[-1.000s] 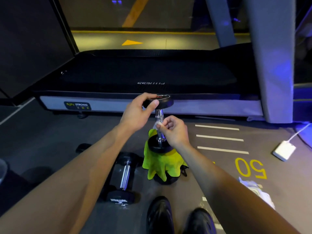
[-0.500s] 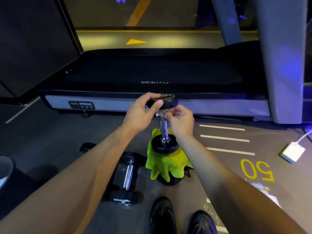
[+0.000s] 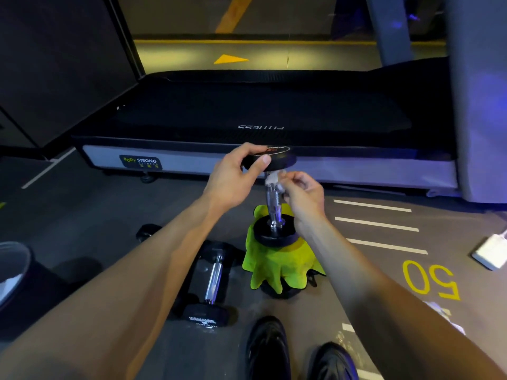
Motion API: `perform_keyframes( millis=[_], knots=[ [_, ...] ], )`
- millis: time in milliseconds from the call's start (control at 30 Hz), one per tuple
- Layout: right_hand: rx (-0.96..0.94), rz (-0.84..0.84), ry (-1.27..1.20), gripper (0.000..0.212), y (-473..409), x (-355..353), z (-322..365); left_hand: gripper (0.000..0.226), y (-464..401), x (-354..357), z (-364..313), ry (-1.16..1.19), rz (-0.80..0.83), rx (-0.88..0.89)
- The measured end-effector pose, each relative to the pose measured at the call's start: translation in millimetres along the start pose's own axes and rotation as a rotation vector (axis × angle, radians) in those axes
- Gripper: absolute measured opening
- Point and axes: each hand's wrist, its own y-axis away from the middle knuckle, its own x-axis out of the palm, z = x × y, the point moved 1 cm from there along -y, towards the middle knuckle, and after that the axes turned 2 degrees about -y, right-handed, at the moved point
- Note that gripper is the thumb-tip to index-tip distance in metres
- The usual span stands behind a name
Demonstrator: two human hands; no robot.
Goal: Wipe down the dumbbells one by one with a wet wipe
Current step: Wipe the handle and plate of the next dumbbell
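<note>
A small dumbbell (image 3: 273, 204) stands upright on a yellow-green cloth (image 3: 277, 267) draped over something dark on the floor. My left hand (image 3: 233, 175) grips its black top head between thumb and fingers. My right hand (image 3: 300, 192) pinches a white wet wipe (image 3: 271, 179) against the top of the chrome handle, just under that head. A second dumbbell (image 3: 211, 283) lies on the floor to the left, chrome handle showing. Behind it, part of another black dumbbell head (image 3: 148, 231) is visible.
A treadmill (image 3: 260, 124) lies across the floor right behind the dumbbells. A white power adapter (image 3: 491, 253) with a cable sits at the right. My two black shoes (image 3: 296, 349) are at the bottom. A crumpled white wipe (image 3: 444, 314) lies near the yellow "50" marking.
My right hand slid the wipe up the chrome handle from near the lower head to just under the top head. My left hand kept its grip on the top.
</note>
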Motion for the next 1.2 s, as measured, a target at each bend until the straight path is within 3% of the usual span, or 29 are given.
perform_keyframes(
  millis=[100,233,400,567,633,700,733,867,1033,1133,1200],
  knots=[
    [0.038,-0.069,-0.076,0.022,-9,7,-1,0.028,0,3,2,0.02,-0.013,0.003],
    [0.056,-0.035,-0.032,0.018,1,-8,-21,0.037,3,6,4,0.047,-0.029,0.024],
    [-0.007,-0.079,-0.106,0.021,-4,8,-8,0.04,3,8,1,0.066,-0.033,0.02],
    [-0.157,0.187,0.278,0.015,12,-30,-33,0.038,4,1,5,0.081,-0.016,0.005],
    [-0.228,0.353,0.532,0.018,14,-49,-38,0.037,3,1,5,0.081,-0.003,-0.003],
    [-0.28,0.391,0.764,0.021,11,-54,-34,0.037,2,2,-1,0.07,0.027,-0.002],
    [-0.271,0.377,0.771,0.023,6,-53,-30,0.037,2,4,-4,0.068,0.036,0.001],
    [-0.174,0.273,0.425,0.03,9,-45,-34,0.037,0,11,-11,0.121,0.035,-0.042],
    [-0.149,0.426,0.625,0.029,9,-57,-49,0.042,6,11,-14,0.156,0.002,-0.079],
    [-0.069,0.46,0.567,0.027,-3,-53,-35,0.036,4,9,-11,0.191,0.001,-0.097],
    [-0.102,0.387,0.404,0.026,-5,-39,-25,0.031,1,7,-8,0.212,-0.007,-0.109]
  ],
)
